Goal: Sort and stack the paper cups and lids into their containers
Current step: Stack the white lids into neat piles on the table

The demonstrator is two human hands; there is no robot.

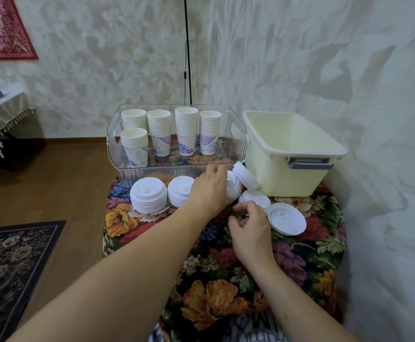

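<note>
Several stacks of paper cups (186,129) stand in a clear plastic bin (114,146) at the back of the floral table. In front of it sit two stacks of white lids (148,196), (178,192). My left hand (209,191) reaches over a third lid stack (235,187) and grips it from the left. Another lid stack (246,175) leans tilted against the cream tub (300,174), which looks empty. My right hand (251,224) hovers with loosely curled fingers beside a low pile of lids (256,197). One lid (286,218) lies upside down to its right.
The small round table has a dark floral cloth (226,280) and stands in a corner against the textured wall. A black cord (188,58) hangs behind the bin. Wood floor and a dark rug (9,262) lie to the left.
</note>
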